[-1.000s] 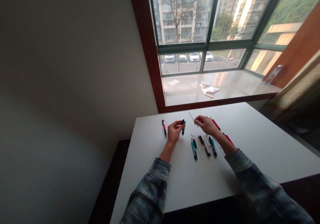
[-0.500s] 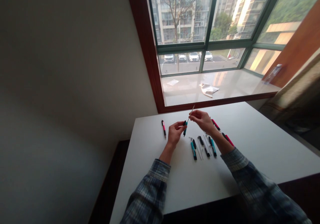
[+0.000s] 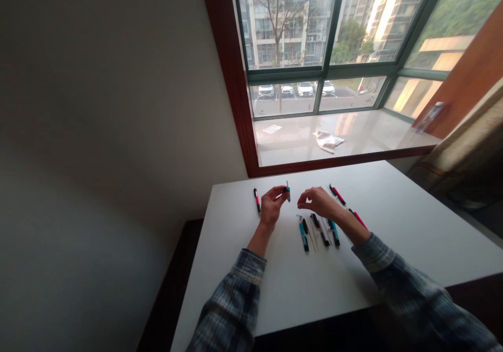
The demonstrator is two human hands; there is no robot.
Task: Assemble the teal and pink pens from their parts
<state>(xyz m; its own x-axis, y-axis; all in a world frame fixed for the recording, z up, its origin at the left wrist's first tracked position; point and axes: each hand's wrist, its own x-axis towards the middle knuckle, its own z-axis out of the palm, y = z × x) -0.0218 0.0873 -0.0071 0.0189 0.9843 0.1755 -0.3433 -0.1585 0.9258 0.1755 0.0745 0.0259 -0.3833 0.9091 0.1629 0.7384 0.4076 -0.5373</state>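
My left hand is closed around a teal and black pen barrel, held upright between thumb and fingers above the table. A thin refill sticks out of the barrel's top. To its right, my right hand hovers with bent fingers slightly apart, and I see nothing in them. Below that hand lie loose pen parts: a teal barrel, a black piece, white refills and another teal barrel. Some small parts near the fingertips are too tiny to make out.
A red and black pen lies on the white table left of my hands. Red pen parts lie to the right, partly behind my right arm. Beyond the table are a window sill and a crumpled white wrapper.
The refill that my right hand held now stands in the barrel in my left hand. My right hand has let go and moved down toward the loose parts; my left hand has shifted slightly left.
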